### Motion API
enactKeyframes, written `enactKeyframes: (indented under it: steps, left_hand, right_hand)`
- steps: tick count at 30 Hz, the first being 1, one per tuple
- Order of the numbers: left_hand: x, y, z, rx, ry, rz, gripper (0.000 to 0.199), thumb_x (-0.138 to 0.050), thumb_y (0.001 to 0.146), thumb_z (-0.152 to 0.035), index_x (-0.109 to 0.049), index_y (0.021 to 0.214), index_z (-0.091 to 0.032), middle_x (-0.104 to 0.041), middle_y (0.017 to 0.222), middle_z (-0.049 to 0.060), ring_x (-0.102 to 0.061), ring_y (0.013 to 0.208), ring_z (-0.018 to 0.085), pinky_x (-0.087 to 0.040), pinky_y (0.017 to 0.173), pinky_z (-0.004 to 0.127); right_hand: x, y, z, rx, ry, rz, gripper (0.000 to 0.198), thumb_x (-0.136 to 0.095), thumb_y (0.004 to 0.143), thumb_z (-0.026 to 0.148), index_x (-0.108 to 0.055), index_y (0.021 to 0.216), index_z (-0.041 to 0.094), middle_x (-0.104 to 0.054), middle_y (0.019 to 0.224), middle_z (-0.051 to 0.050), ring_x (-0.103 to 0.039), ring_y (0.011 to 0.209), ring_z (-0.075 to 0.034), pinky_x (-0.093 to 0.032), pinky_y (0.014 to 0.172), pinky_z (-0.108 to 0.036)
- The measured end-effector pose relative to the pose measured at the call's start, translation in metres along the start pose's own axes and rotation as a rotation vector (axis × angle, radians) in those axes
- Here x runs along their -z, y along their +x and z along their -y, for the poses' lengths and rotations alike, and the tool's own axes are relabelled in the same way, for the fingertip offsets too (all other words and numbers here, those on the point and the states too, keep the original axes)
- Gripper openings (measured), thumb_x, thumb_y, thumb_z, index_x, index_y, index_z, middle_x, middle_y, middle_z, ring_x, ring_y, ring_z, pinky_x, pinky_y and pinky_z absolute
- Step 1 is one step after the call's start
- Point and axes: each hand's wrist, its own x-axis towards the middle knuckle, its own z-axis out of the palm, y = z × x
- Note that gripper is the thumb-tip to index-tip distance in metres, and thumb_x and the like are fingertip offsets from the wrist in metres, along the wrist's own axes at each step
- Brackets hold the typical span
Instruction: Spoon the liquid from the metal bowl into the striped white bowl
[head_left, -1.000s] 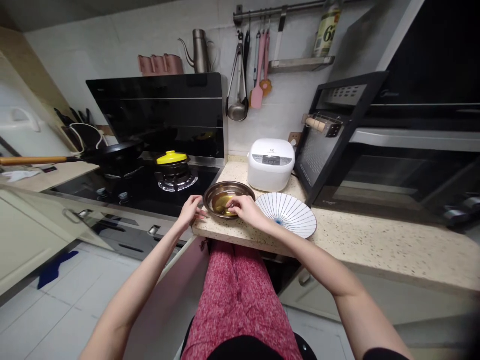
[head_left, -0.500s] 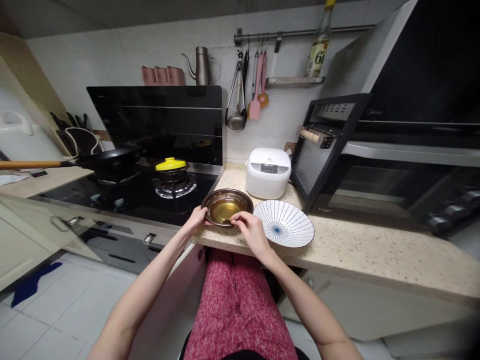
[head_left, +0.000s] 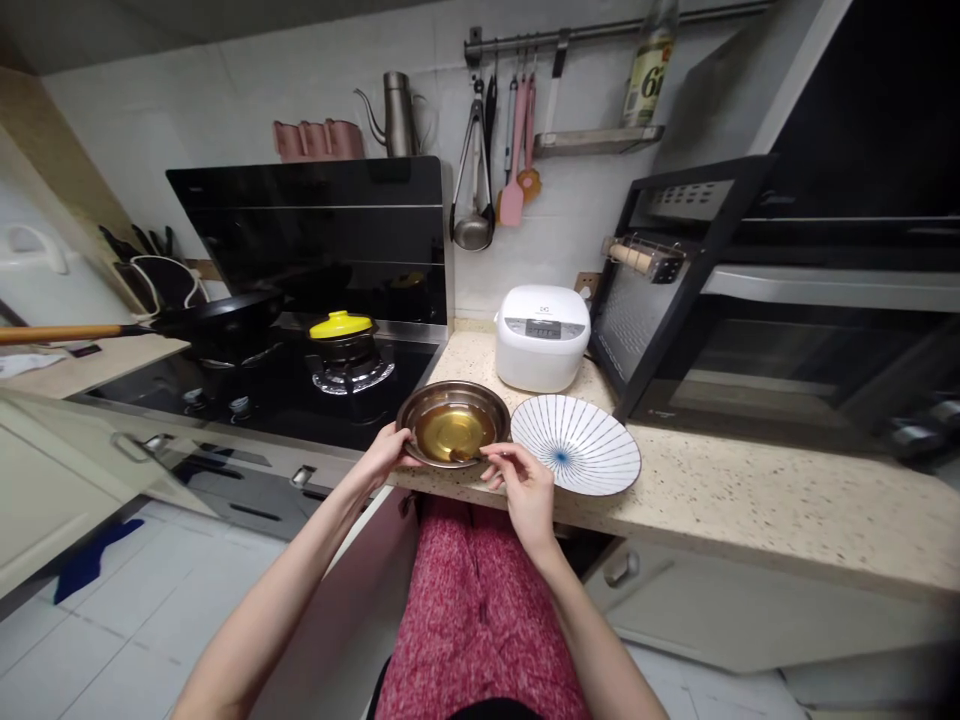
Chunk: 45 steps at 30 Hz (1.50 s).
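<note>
A steel bowl [head_left: 411, 412] with yellowish-brown liquid [head_left: 450, 432] in it sits at the counter's front edge. My left hand [head_left: 384, 452] grips its left rim, thumb on the rim and fingers below. At the bowl's right front rim, my right hand [head_left: 525, 485] pinches a small dark piece [head_left: 463, 455], which reaches into the liquid; its kind is too small to make out. Just to the right, a white plate [head_left: 600, 440] with dark radiating lines and a blue centre stands close beside the bowl.
Behind the plate stands a white rice cooker [head_left: 541, 345]. On the left, a gas stove [head_left: 292, 400] carries a small pot with a yellow lid [head_left: 341, 324] and a wok [head_left: 217, 318] with a wooden handle. A black oven [head_left: 795, 370] occupies the right side.
My right hand has shifted slightly right and down, its fingers more spread around the pinch. The bowl appears slightly lower in view, with my left hand still on its rim.
</note>
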Motion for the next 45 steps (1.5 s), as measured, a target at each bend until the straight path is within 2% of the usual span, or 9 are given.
enactKeyframes:
  steps: [4,7,10,12,15,19,22,29,45]
  left_hand:
    - [0.004,-0.005,0.003,-0.002,0.053,0.008,0.018,-0.056,0.073,-0.006,-0.06,0.088,-0.015,-0.062,0.068,-0.001,-0.064,0.056,0.015,-0.06,0.052,0.027]
    - [0.009,0.004,0.01,-0.056,0.161,0.008,0.035,-0.058,0.077,-0.013,-0.062,0.111,-0.017,-0.071,0.089,0.005,-0.073,0.078,0.022,-0.065,0.071,0.036]
    - [0.015,0.023,0.02,-0.337,0.24,-0.115,0.04,-0.061,0.082,-0.02,-0.063,0.122,-0.018,-0.069,0.129,0.012,-0.064,0.125,0.027,-0.052,0.11,0.042]
    - [0.017,0.037,0.027,-0.506,0.212,-0.162,0.044,-0.061,0.085,-0.025,-0.062,0.128,-0.017,-0.06,0.145,0.014,-0.054,0.14,0.028,-0.038,0.122,0.044]
    - [0.017,0.052,0.033,-0.704,0.132,-0.113,0.042,-0.053,0.091,-0.032,-0.066,0.129,-0.018,-0.06,0.146,0.013,-0.054,0.139,0.027,-0.036,0.124,0.045]
    - [0.014,0.055,0.032,-0.871,0.153,0.028,0.036,-0.049,0.093,-0.031,-0.076,0.112,-0.018,-0.063,0.145,0.012,-0.053,0.14,0.029,-0.033,0.124,0.047]
    - [0.012,0.054,0.027,-0.883,0.159,0.099,0.037,-0.048,0.089,-0.026,-0.079,0.105,-0.017,-0.065,0.142,0.012,-0.055,0.137,0.031,-0.035,0.122,0.049]
    - [0.012,0.055,0.029,-0.889,0.158,0.105,0.036,-0.048,0.087,-0.025,-0.08,0.102,-0.016,-0.067,0.139,0.012,-0.057,0.134,0.031,-0.038,0.119,0.048]
    - [0.012,0.052,0.031,-0.893,0.172,0.075,0.031,-0.053,0.089,-0.03,-0.079,0.1,-0.018,-0.068,0.132,0.012,-0.059,0.129,0.032,-0.041,0.116,0.047]
  right_hand:
    - [-0.004,-0.006,-0.003,-0.044,0.112,-0.019,0.024,-0.064,0.095,0.044,-0.071,0.09,0.022,-0.073,0.09,-0.004,-0.072,0.072,-0.015,-0.061,0.059,-0.025]
    - [-0.007,-0.01,-0.004,-0.02,0.109,-0.081,0.024,-0.063,0.096,0.043,-0.069,0.089,0.021,-0.071,0.083,-0.002,-0.07,0.071,-0.013,-0.06,0.064,-0.024]
    - [-0.01,-0.012,-0.006,0.019,0.082,-0.151,0.024,-0.063,0.097,0.043,-0.067,0.088,0.021,-0.069,0.081,-0.002,-0.067,0.069,-0.012,-0.058,0.065,-0.024]
    - [-0.013,-0.014,-0.008,0.047,0.069,-0.185,0.024,-0.062,0.098,0.043,-0.065,0.088,0.021,-0.068,0.082,-0.001,-0.066,0.069,-0.012,-0.057,0.065,-0.025]
    - [-0.016,-0.015,-0.013,0.086,0.021,-0.209,0.024,-0.059,0.099,0.042,-0.063,0.088,0.022,-0.067,0.082,-0.001,-0.065,0.069,-0.012,-0.055,0.063,-0.024]
    - [-0.019,-0.014,-0.019,0.117,-0.04,-0.225,0.026,-0.056,0.1,0.044,-0.061,0.088,0.022,-0.064,0.08,0.0,-0.061,0.067,-0.012,-0.052,0.062,-0.024]
    - [-0.022,-0.01,-0.023,0.132,-0.03,-0.275,0.029,-0.053,0.101,0.045,-0.059,0.085,0.022,-0.062,0.08,0.0,-0.058,0.066,-0.011,-0.049,0.062,-0.024]
    - [-0.032,-0.007,-0.035,0.183,0.033,-0.395,0.031,-0.049,0.103,0.044,-0.053,0.082,0.022,-0.057,0.08,0.001,-0.054,0.065,-0.011,-0.046,0.062,-0.025]
    - [-0.04,-0.003,-0.037,0.2,0.032,-0.449,0.032,-0.044,0.105,0.044,-0.049,0.081,0.022,-0.055,0.079,0.001,-0.051,0.063,-0.011,-0.045,0.061,-0.025]
